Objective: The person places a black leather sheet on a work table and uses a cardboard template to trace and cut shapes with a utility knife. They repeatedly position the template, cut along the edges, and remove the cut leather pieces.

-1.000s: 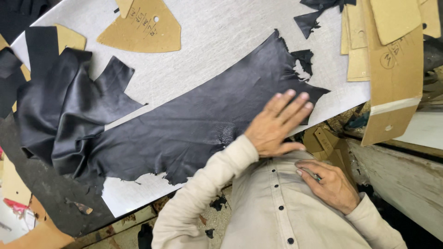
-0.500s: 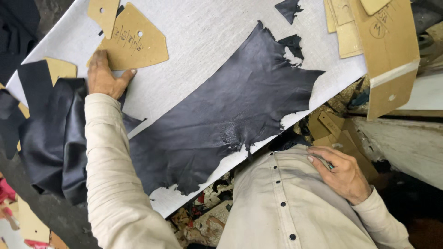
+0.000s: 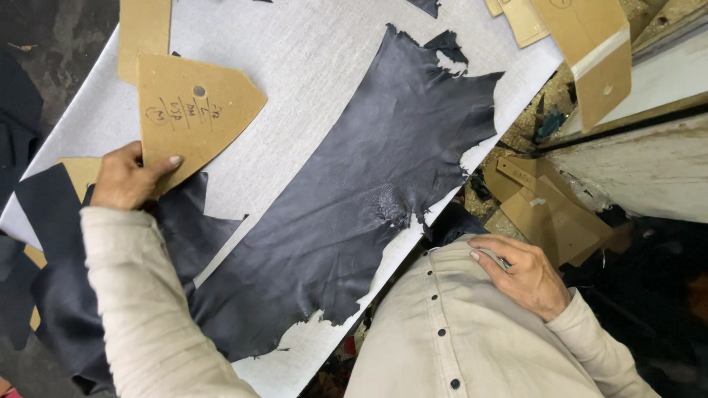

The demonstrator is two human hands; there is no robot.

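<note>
The left hand (image 3: 129, 180) is closed in a pinch on the lower corner of a brown cardboard pattern template (image 3: 193, 114), thumb on top and fingers curled beneath, at the far left of the pale cutting board (image 3: 295, 74). The template is a flat, roughly five-sided piece with a punched hole and handwritten marks; it lies on the board, its lower edge just overlapping a heap of dark leather offcuts (image 3: 66, 295). The right hand (image 3: 527, 274) is held against the cream shirt at the waist, fingers loosely curled around a slim tool that is mostly hidden; how firmly it is gripped cannot be told.

A large dark leather hide (image 3: 361, 206) is spread diagonally across the board, between the two hands and apart from the template. A puckered, rough patch shows near its lower right edge, and its outline is ragged and torn at the top.

To be handled well, the template would best be kept flat and gripped by the corner only, so that it slides without bending, and would be kept off the puckered patch and the torn margins.

Open board is left between template and hide. At the right edge the board ends above cardboard scraps (image 3: 546, 210); more templates (image 3: 582, 44) hang over the top right corner.
</note>
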